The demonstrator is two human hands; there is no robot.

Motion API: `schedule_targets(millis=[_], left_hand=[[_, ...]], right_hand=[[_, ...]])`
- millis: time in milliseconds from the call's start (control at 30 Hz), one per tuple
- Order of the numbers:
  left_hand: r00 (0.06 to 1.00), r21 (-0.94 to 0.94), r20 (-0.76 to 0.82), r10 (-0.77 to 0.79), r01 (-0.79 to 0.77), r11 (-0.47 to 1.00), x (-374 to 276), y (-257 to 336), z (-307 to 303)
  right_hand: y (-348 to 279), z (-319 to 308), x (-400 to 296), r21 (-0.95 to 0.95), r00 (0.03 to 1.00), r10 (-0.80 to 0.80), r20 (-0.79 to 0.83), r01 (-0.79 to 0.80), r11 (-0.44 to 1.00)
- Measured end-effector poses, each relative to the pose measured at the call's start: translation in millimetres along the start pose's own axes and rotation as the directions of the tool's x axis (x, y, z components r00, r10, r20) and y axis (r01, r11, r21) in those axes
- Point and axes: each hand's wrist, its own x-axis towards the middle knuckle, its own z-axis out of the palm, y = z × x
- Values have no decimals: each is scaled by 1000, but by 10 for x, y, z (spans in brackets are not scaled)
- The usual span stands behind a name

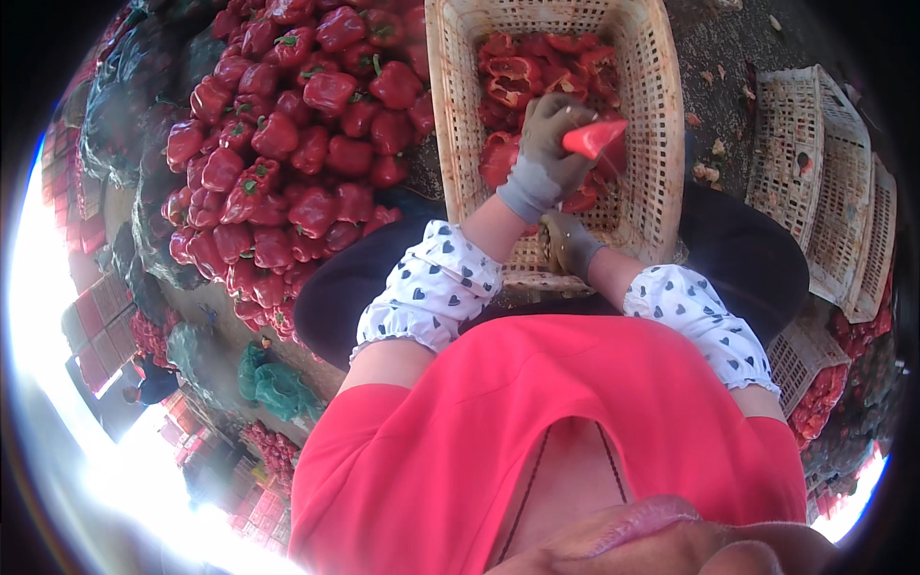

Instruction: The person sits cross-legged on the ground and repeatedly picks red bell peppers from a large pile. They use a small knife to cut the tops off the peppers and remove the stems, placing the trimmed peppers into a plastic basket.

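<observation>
My left hand (552, 152), in a grey-brown coated work glove, is over the plastic crate (668, 144) with its fingers bent around a smooth red object (595, 139). Whether that object is a piece of bell pepper or a tool handle, I cannot tell. My right hand (569, 244), also gloved, is curled low inside the crate by its near wall; its fingers are partly hidden, and anything in them cannot be made out. Beneath and beyond my hands, cut red bell peppers (514, 77) lie in the crate, some showing their pale insides.
A large heap of whole red bell peppers (309, 144) is left of the crate. Net sacks (129, 108) lie beyond it, and a green net (277, 381) lies nearer. Stacked plastic crates (812, 180) stand tilted at right. Scraps (706, 172) litter the floor.
</observation>
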Motion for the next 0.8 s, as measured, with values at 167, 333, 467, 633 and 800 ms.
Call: schedule_targets(millis=[167,333,467,633,800], left_hand=[[984,-353,160,-78,131,926,846,44,-328],[994,7,-34,-106,107,994,1174,-854,-1023],[914,162,-255,-315,362,918,992,-1707,-2014],[670,184,-630,-393,620,763,346,-2760,-2845],[372,-281,-291,-882,848,450,250,-3072,-2627]], right_hand=[[-29,-22,193,142,991,-110,-75,120,983],[-448,-70,55,279,964,-235,-128,262,924],[-484,-103,83,157,928,-306,-212,341,927],[-545,-5,89,54,900,-373,-227,394,917],[-549,6,173,-21,877,-421,-233,429,903]])
